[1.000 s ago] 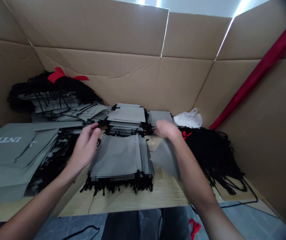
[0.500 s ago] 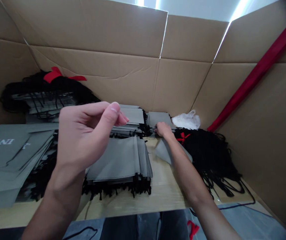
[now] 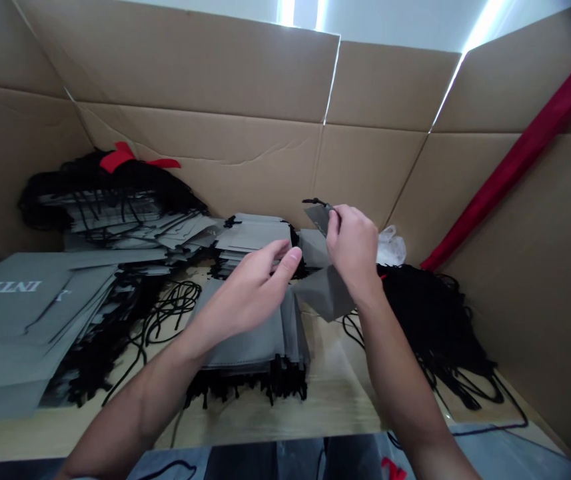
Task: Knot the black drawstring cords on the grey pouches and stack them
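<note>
My right hand (image 3: 354,247) is closed on a small grey drawstring bag (image 3: 319,217), raised above the table, with a knotted black cord end at its top corner. To its left is my left hand (image 3: 252,290), thumb and fingers apart and nothing seen in them. Under the left hand lies a stack of grey bags (image 3: 245,343) with black knotted cord ends along its front edge. Another grey piece of fabric (image 3: 326,297) shows beneath my right wrist. Two smaller stacks stand behind: grey bags (image 3: 258,232) and a partly hidden grey stack (image 3: 314,245).
Large grey printed bags (image 3: 10,320) lie at left beside loose black cord (image 3: 172,307). Behind them is a heap of black cords (image 3: 80,167) with a red tie. A black cord bundle (image 3: 430,320) and a clear plastic bag (image 3: 390,247) are at right. Cardboard walls (image 3: 205,133) enclose the table.
My right hand has lifted from the back stack, now with a grey bag in it. My left hand has moved right and down, its fingers now apart, and loose black cord shows where it was.
</note>
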A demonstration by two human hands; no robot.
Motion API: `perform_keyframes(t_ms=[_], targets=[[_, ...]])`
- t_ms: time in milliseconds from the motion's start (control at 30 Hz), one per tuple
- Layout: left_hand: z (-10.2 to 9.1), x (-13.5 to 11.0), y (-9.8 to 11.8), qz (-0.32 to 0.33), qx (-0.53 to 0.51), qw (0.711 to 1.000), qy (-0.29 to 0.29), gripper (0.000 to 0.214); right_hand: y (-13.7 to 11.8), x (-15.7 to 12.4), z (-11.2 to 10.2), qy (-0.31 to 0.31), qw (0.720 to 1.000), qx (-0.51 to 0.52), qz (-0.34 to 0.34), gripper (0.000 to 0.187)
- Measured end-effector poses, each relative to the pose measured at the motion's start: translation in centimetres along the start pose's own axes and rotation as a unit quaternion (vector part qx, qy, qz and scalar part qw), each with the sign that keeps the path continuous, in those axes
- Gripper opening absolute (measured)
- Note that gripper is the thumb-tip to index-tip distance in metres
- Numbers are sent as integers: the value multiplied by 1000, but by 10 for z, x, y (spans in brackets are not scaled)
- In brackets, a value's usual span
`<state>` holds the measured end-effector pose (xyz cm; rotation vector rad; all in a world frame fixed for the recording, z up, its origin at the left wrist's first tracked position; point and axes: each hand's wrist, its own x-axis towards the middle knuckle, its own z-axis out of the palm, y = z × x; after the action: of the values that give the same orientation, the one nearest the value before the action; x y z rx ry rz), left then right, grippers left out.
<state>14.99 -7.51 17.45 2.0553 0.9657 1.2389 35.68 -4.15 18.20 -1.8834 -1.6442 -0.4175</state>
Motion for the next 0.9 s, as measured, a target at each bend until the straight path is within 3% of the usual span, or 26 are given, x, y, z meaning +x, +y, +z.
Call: perform_keyframes(t_ms=[67, 133, 267, 467, 667, 800, 900], targets=[[6, -4, 4, -5, -64, 998, 1, 54, -20, -25, -27, 39, 997, 42, -57, 40], [7, -9, 11, 20, -127, 992, 15, 52, -36, -51, -44, 64, 972, 148, -170, 29], [-2, -21, 24, 45, -75, 994, 71, 32, -45, -84, -62, 22, 946, 209, -249, 23], [-14, -29, 32, 52, -53, 997, 21, 24, -25, -89, -92, -30, 933, 258, -248, 12], [-27, -20, 22, 56, 28, 994, 89, 30, -6, -94, -121, -59, 928, 271, -250, 4], [-34, -16, 10, 64, 70, 993, 68, 25, 4, -92, -124, 13, 949, 249, -195, 8], [-30, -16, 12, 71, 9, 997, 31, 13, 1, -83, -113, 80, 953, 230, -181, 7]])
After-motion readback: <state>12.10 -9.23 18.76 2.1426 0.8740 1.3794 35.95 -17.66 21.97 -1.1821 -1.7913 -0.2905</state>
